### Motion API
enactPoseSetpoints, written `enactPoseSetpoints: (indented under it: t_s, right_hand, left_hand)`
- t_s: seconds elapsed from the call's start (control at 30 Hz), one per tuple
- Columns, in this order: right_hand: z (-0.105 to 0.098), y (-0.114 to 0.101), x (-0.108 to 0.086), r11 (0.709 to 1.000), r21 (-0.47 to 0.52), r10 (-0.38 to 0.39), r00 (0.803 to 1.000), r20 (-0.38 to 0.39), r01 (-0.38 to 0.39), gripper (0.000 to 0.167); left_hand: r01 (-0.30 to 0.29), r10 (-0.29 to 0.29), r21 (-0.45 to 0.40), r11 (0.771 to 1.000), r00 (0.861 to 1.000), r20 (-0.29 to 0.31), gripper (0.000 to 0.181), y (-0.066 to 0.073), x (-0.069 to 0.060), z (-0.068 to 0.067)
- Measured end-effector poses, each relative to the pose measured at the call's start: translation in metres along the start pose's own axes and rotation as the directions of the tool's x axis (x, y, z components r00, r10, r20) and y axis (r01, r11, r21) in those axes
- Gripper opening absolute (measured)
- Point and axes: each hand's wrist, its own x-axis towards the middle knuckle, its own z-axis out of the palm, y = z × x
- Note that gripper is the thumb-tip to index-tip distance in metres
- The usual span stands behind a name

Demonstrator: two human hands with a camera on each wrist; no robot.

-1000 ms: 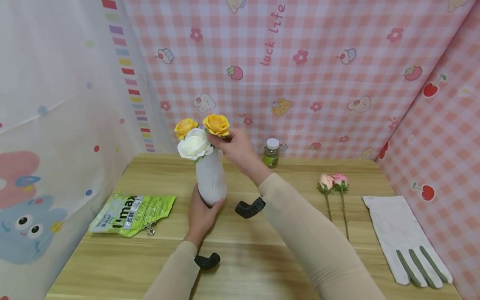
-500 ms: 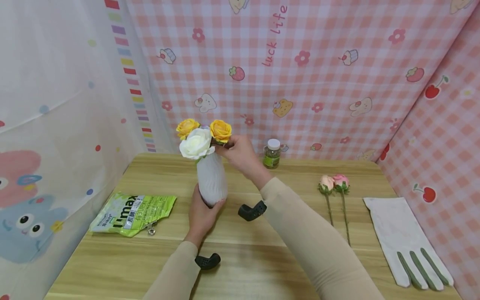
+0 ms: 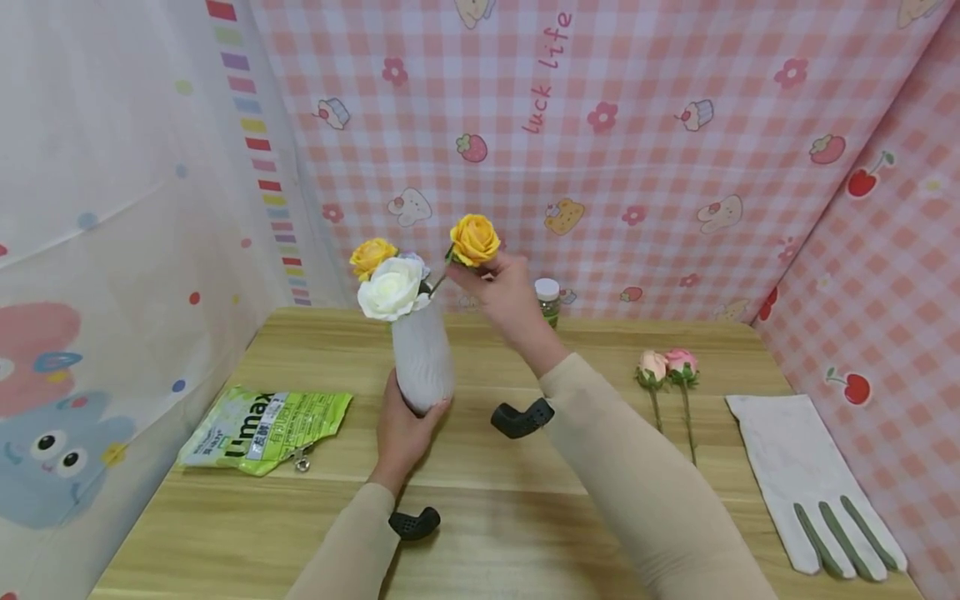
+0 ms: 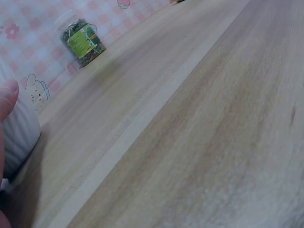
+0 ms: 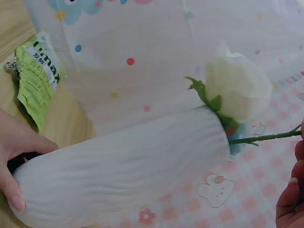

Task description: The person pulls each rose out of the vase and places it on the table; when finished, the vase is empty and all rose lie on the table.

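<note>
Your right hand (image 3: 513, 302) pinches a yellow rose (image 3: 475, 240), its stem (image 5: 263, 138) slanting to the mouth of the white vase (image 3: 422, 354) that your left hand (image 3: 405, 429) grips near the base. Left of it, a green bag (image 3: 270, 427) shows "Umax"; the checked cloth (image 3: 600, 167) reads "luck life"; the label (image 4: 83, 42) on the jar (image 4: 98, 50) is blurred.

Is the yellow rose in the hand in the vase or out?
Partly in: the yellow rose's bloom is outside, but its stem runs into the vase.
</note>
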Motion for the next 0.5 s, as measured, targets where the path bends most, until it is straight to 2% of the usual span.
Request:
enactPoseSetpoints:
  t_s: [0.17, 0.3, 0.4, 0.5]
  right_hand:
    - [-0.019, -0.012, -0.004, 0.996, 0.089, 0.006, 0.998, -0.068, 0.0, 0.02]
    - [-0.038, -0.015, -0.009, 0.982, 0.184, -0.024, 0.993, -0.118, 0.045, 0.014]
    - [-0.055, -0.012, -0.015, 0.959, 0.271, -0.045, 0.986, -0.163, 0.088, 0.015]
    - [-0.072, -0.006, -0.022, 0.92, 0.371, -0.041, 0.973, -0.227, 0.125, 0.019]
  left_hand:
    - [0.005, -0.005, -0.005, 1.0, 1.0, -0.005, 0.098, 0.0, -0.001, -0.001]
    - [0.004, -0.004, -0.007, 1.0, 1.0, -0.004, 0.097, 0.001, -0.001, -0.001]
    - [-0.014, 0.014, -0.009, 1.0, 1.0, -0.01, 0.096, 0.0, -0.002, 0.0]
    - [-0.028, 0.027, -0.009, 1.0, 1.0, -0.016, 0.095, 0.0, -0.001, 0.0]
